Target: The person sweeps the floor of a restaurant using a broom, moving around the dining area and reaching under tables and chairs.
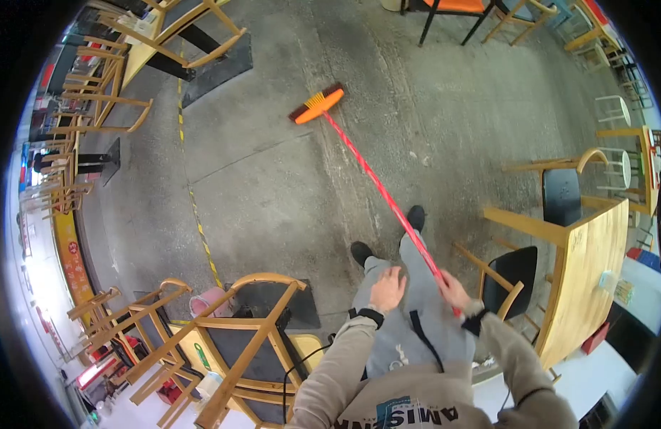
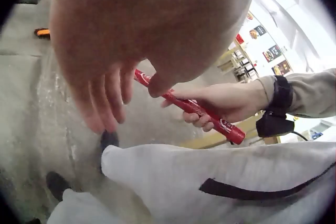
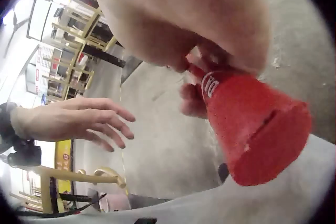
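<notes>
A broom with a red handle (image 1: 377,184) slants away across the floor, its orange head (image 1: 320,104) with dark and yellow bristles out ahead of the feet. My right hand (image 1: 455,292) grips the handle near its top end, fingers curled round it; the blunt red end (image 3: 270,145) juts out behind that hand in the right wrist view. Beside the handle, my left hand (image 1: 388,289) hovers over the left thigh, holding nothing. In the right wrist view the left hand's fingers (image 3: 113,124) are extended and spread, apart from the handle.
Upturned wooden chairs (image 1: 252,322) rest on a table at the lower left, near a pink bucket (image 1: 210,303). A wooden table (image 1: 588,279) with black-seated chairs (image 1: 511,281) stands close on the right. Yellow-black tape (image 1: 204,239) marks the grey concrete floor (image 1: 266,193).
</notes>
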{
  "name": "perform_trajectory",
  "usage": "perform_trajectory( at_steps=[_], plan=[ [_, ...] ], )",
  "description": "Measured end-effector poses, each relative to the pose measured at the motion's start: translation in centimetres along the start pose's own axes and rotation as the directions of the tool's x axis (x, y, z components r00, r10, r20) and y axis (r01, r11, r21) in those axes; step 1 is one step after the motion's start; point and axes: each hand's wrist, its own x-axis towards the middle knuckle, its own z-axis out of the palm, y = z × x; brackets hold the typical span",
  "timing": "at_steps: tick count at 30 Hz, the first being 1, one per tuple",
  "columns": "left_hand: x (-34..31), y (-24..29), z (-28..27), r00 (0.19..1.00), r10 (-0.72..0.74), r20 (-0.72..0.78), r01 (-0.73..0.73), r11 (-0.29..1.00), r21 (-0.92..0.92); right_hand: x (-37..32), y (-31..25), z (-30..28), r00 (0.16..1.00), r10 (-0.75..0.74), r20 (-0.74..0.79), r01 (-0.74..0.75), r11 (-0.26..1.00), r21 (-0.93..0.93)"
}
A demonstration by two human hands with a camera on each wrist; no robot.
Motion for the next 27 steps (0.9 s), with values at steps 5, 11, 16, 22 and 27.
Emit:
perform_trajectory(
  at_steps=[5, 11, 16, 22, 27],
  plan=[
    [0.8, 5.7, 2.9, 0.931, 0.334, -0.149, -0.314, 0.939, 0.142, -13.0, 1.7, -2.6, 0.987, 0.026, -0.161, -0.046, 0.991, -0.127],
    [0.2, 8.0, 10.6, 0.808, 0.501, 0.310, -0.543, 0.837, 0.063, -27.9, 3.3, -4.4, 0.942, 0.327, -0.079, -0.334, 0.936, -0.112],
    [0.4, 9.1, 16.2, 0.666, 0.602, 0.440, -0.672, 0.740, 0.004, -29.9, -1.2, -8.3, 0.924, 0.343, -0.171, -0.381, 0.871, -0.310],
    [6.3, 9.2, 12.9, 0.602, 0.798, -0.042, -0.728, 0.569, 0.382, -22.3, 2.7, -14.2, 0.975, 0.185, -0.122, -0.220, 0.857, -0.466],
    [14.7, 3.7, 0.6, 0.965, 0.258, -0.046, -0.203, 0.846, 0.492, -4.3, -5.5, -13.5, 0.993, -0.048, 0.106, 0.084, 0.926, -0.367]
  ],
)
